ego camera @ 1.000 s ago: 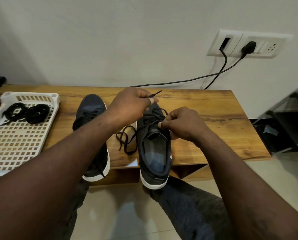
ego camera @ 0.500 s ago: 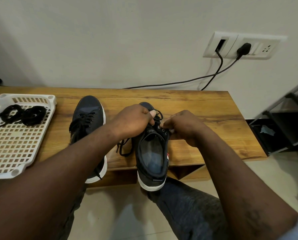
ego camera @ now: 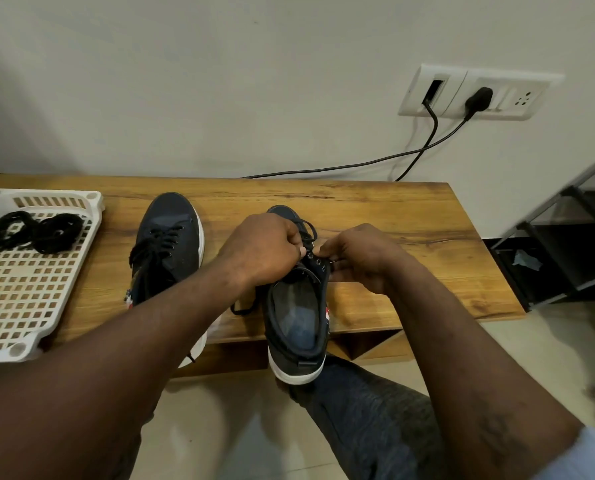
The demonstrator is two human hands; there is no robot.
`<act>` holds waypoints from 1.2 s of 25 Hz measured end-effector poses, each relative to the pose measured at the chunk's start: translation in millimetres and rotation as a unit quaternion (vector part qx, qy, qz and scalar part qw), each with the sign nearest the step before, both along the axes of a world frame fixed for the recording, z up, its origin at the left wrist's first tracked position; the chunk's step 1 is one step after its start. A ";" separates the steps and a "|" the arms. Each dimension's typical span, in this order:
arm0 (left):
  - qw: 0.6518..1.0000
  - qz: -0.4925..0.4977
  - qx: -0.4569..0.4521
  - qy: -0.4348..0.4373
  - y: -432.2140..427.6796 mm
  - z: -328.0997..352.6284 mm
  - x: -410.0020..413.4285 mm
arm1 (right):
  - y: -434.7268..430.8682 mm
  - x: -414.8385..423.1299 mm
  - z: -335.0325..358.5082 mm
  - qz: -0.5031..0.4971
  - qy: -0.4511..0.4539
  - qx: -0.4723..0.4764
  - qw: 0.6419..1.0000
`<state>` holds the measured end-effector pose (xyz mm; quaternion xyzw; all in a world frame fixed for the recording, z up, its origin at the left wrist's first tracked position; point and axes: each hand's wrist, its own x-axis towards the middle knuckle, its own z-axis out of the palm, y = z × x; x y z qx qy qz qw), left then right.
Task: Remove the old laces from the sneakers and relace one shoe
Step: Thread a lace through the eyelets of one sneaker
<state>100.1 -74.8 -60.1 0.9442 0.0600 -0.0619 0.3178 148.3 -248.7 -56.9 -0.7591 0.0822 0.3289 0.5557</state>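
Two dark navy sneakers with white soles stand on the wooden bench (ego camera: 393,216). The left sneaker (ego camera: 166,244) is laced in black. The right sneaker (ego camera: 298,313) hangs its heel over the bench's front edge, above my knee. My left hand (ego camera: 261,249) pinches its black lace (ego camera: 308,226) at the upper eyelets. My right hand (ego camera: 362,258) pinches the shoe's right eyelet edge, fingers curled. A loose lace end (ego camera: 242,308) trails left of the shoe.
A white slotted tray (ego camera: 19,299) lies at the bench's left end with two coiled black laces (ego camera: 36,230) in it. A wall socket (ego camera: 476,95) with two black cables is behind. A dark metal rack (ego camera: 566,244) stands to the right.
My left hand came down from above the toe, where it held the lace tip up, to the upper eyelets. Both hands now meet closer together on the shoe.
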 end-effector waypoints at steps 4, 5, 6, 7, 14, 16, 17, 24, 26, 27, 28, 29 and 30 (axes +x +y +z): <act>0.998 0.001 0.066 -0.014 -8.1 0.4 0.2 | 0.4 0.8 -2.5 -0.013 0.013 0.012 1.000; 0.997 0.004 0.075 -0.013 -9.8 0.8 0.7 | 0.8 1.0 -3.8 -0.016 0.013 0.012 1.000; 0.997 0.007 0.081 -0.011 -10.7 0.6 1.4 | 1.2 1.2 -5.0 -0.019 0.011 0.012 1.000; 0.996 0.010 0.086 -0.007 -11.7 0.6 1.9 | 1.5 1.4 -5.9 -0.021 0.009 0.012 1.000; 0.996 -0.010 0.092 0.013 -10.8 2.9 6.8 | 3.1 -1.1 -3.5 -0.036 0.004 0.018 0.999; 0.996 -0.022 0.081 0.014 -9.7 3.7 6.5 | 3.8 -1.9 -3.3 -0.040 0.003 0.016 0.999; 0.997 -0.022 0.077 0.014 -10.3 2.9 5.7 | 4.3 -2.0 -3.8 -0.041 0.003 0.015 0.999; 0.994 0.018 0.109 0.008 -19.1 -2.8 1.2 | 0.3 -1.6 -7.0 -0.044 0.046 0.051 0.997; 0.995 0.014 0.101 0.011 -17.8 -2.7 1.4 | 1.0 -2.0 -13.0 -0.044 0.067 0.062 0.995; 0.995 0.011 0.098 0.014 -17.2 -3.3 1.6 | 2.3 -3.7 -15.4 -0.035 0.073 0.063 0.995; 0.995 0.007 0.095 0.016 -16.5 -4.0 2.4 | 4.2 -5.0 -15.9 -0.021 0.074 0.055 0.996; 0.996 0.004 0.092 0.018 -15.5 -4.2 3.3 | 7.2 -6.5 -14.9 -0.010 0.066 0.043 0.997; 0.996 -0.001 0.092 0.022 -13.6 -4.5 3.9 | 8.2 -5.9 -16.1 -0.010 0.054 0.024 0.998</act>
